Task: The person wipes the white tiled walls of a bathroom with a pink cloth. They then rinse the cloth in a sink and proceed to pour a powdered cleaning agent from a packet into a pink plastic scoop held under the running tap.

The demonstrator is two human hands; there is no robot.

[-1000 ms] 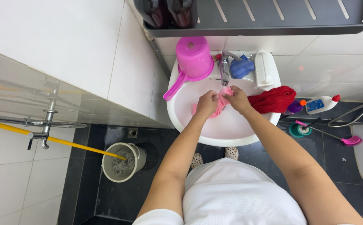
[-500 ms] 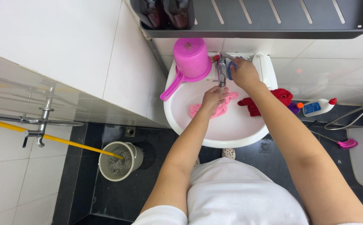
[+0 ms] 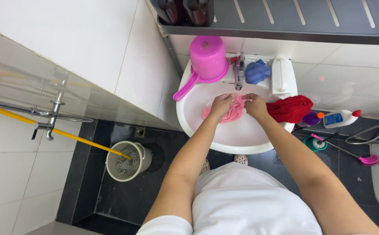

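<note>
Both my hands are in the white round sink [image 3: 241,139], under the metal tap [image 3: 239,72]. My left hand [image 3: 221,105] grips a pink cloth [image 3: 233,112] that lies bunched in the basin. My right hand [image 3: 255,105] holds the same cloth at its right end, just below the tap's spout. A red cloth [image 3: 290,109] is draped over the sink's right rim, next to my right wrist.
A pink dipper [image 3: 204,63], a blue cloth [image 3: 257,72] and a white scrub brush [image 3: 282,75] sit on the sink's back rim. A grey shelf [image 3: 285,19] hangs above. On the dark floor: mop bucket [image 3: 126,162] with yellow handle left, white spray bottle [image 3: 340,118] and pink toilet brush [image 3: 368,159] right.
My right hand came down from the tap and took hold of the pink cloth again. My left hand stayed on the cloth in the basin.
</note>
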